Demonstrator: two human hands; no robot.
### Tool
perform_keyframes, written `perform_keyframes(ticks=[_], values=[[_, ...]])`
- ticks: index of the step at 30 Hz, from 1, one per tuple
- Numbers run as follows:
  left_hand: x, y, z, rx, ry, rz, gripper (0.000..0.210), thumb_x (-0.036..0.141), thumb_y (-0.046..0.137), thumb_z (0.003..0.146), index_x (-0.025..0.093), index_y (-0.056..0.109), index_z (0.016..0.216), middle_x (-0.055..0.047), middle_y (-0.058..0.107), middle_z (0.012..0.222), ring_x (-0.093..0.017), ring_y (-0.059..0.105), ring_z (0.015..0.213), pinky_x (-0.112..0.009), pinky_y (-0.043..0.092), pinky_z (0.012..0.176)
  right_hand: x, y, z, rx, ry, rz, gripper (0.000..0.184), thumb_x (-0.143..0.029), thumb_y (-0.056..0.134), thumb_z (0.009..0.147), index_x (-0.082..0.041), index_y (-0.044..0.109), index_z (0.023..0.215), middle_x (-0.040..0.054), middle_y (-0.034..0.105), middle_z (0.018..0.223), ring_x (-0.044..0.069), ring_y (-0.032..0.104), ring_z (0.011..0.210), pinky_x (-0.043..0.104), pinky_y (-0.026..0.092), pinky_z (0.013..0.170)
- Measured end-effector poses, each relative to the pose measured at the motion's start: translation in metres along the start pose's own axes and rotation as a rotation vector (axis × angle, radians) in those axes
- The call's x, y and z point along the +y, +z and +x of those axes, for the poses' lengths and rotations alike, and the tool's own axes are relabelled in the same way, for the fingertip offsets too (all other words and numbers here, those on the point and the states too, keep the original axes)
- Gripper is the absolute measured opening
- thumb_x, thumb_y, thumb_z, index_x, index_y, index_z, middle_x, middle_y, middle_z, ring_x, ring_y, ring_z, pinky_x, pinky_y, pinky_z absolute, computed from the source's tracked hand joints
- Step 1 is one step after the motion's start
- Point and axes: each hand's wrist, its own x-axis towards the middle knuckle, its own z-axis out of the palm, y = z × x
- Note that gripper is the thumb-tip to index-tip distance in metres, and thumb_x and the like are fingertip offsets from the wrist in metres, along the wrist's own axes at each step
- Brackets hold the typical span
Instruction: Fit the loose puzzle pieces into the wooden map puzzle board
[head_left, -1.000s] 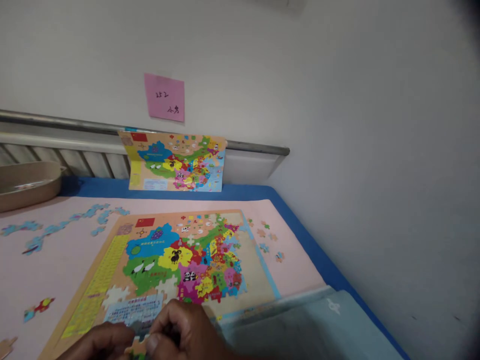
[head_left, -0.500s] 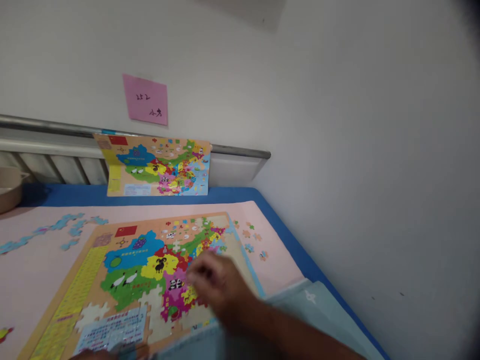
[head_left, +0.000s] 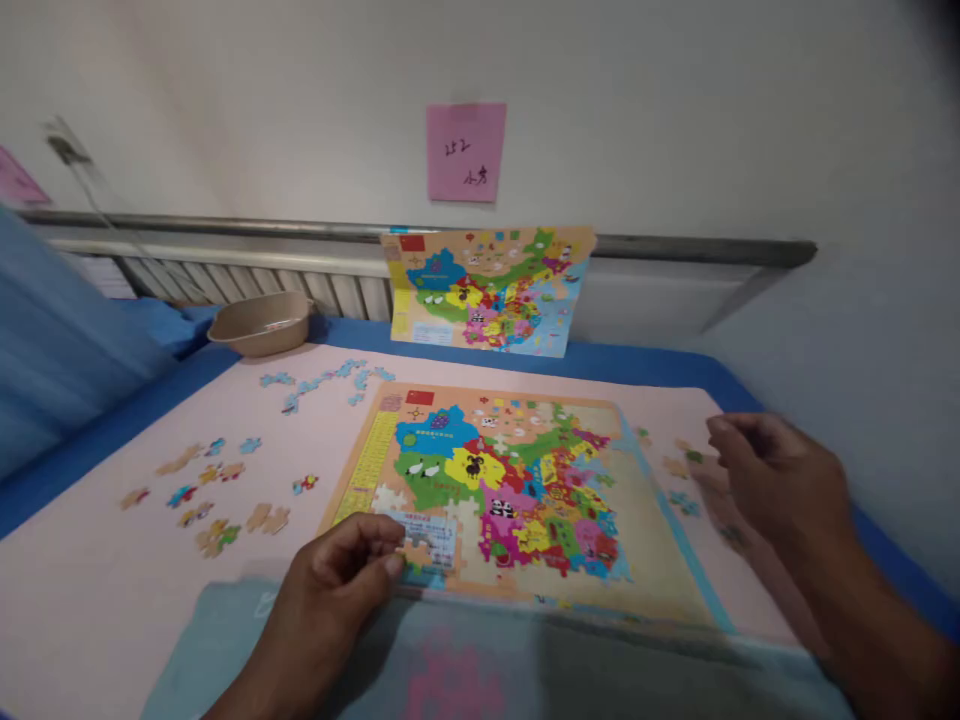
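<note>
A partly filled map jigsaw puzzle [head_left: 424, 465] lies in its flat tray, with bare backing showing along its right side. My left hand [head_left: 337, 575] is at the puzzle's lower left corner, thumb and forefinger closed on a small puzzle piece [head_left: 417, 550]. My right hand [head_left: 787, 490] hovers past the tray's right edge with its fingers curled together; whether anything is in them is hidden. Several loose puzzle pieces [head_left: 683, 503] lie beneath and beside it, partly in shadow.
A printed map sheet [head_left: 487, 290] leans on the rail at the back. More loose pieces [head_left: 214, 475] are scattered on the pink surface to the left. Behind them stands a beige basin [head_left: 262, 325]. A blue curtain [head_left: 67, 350] hangs at far left.
The view has turned left, bringing the basin and curtain into sight. My right hand has moved from over the map to the right, beyond the tray. My left hand now shows fully.
</note>
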Motion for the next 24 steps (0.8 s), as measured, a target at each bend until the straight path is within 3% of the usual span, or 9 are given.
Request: perform_keyframes(ticks=[2, 8, 13, 17, 21, 24], values=[[0.003, 0.002, 0.002, 0.025, 0.004, -0.055, 0.023, 0.035, 0.075, 0.073, 0.019, 0.069, 0.089, 0.000, 0.061, 0.074, -0.011, 0.051, 0.064, -0.020, 0.038, 0.057, -0.019, 0.002, -0.007, -0.069, -0.051, 0.033, 0.011, -0.025, 0.058, 0.088, -0.016, 0.065, 0.085, 0.0111, 0.068, 0.079, 0.019, 0.061, 0.072, 0.032, 0.043, 0.066], [0.010, 0.005, 0.003, 0.032, 0.003, -0.166, 0.022, 0.029, 0.076, 0.068, 0.016, 0.068, 0.083, 0.002, 0.055, 0.063, -0.009, 0.044, 0.053, -0.022, 0.033, 0.051, -0.079, 0.010, -0.058, -0.226, -0.622, 0.102, 0.027, -0.040, 0.049, 0.097, -0.020, 0.064, 0.088, 0.0084, 0.067, 0.083, 0.020, 0.061, 0.071, 0.031, 0.044, 0.065], [0.008, 0.003, 0.003, 0.058, 0.031, -0.142, 0.022, 0.029, 0.075, 0.067, 0.015, 0.067, 0.082, 0.000, 0.059, 0.068, -0.011, 0.046, 0.055, -0.024, 0.034, 0.053, -0.119, 0.021, -0.119, -0.447, -0.945, 0.288, 0.018, -0.026, 0.047, 0.100, -0.021, 0.062, 0.092, 0.0030, 0.066, 0.081, 0.017, 0.061, 0.074, 0.028, 0.045, 0.066], [0.006, 0.003, -0.004, -0.004, 0.054, -0.025, 0.019, 0.034, 0.072, 0.073, 0.017, 0.067, 0.080, 0.000, 0.058, 0.067, -0.013, 0.048, 0.060, -0.024, 0.037, 0.056, -0.126, 0.029, -0.160, -0.525, -0.943, 0.331, 0.013, -0.017, 0.048, 0.097, -0.019, 0.061, 0.098, 0.0049, 0.067, 0.086, 0.020, 0.061, 0.081, 0.031, 0.046, 0.071], [0.005, 0.006, -0.009, -0.214, 0.153, 0.138, 0.017, 0.035, 0.064, 0.083, 0.019, 0.067, 0.079, -0.002, 0.061, 0.076, -0.017, 0.055, 0.073, -0.025, 0.043, 0.067, -0.119, 0.038, -0.176, -0.669, -0.831, 0.370, 0.025, -0.020, 0.054, 0.092, -0.018, 0.057, 0.117, 0.0091, 0.066, 0.101, 0.022, 0.060, 0.090, 0.030, 0.047, 0.074], [0.001, 0.009, -0.011, -0.366, 0.256, 0.196, 0.016, 0.033, 0.060, 0.085, 0.021, 0.067, 0.076, -0.002, 0.063, 0.077, -0.017, 0.058, 0.075, -0.025, 0.044, 0.072, -0.115, 0.046, -0.180, -0.752, -0.815, 0.499, 0.024, -0.024, 0.054, 0.091, -0.018, 0.058, 0.114, 0.0065, 0.065, 0.090, 0.018, 0.058, 0.078, 0.027, 0.045, 0.069]])
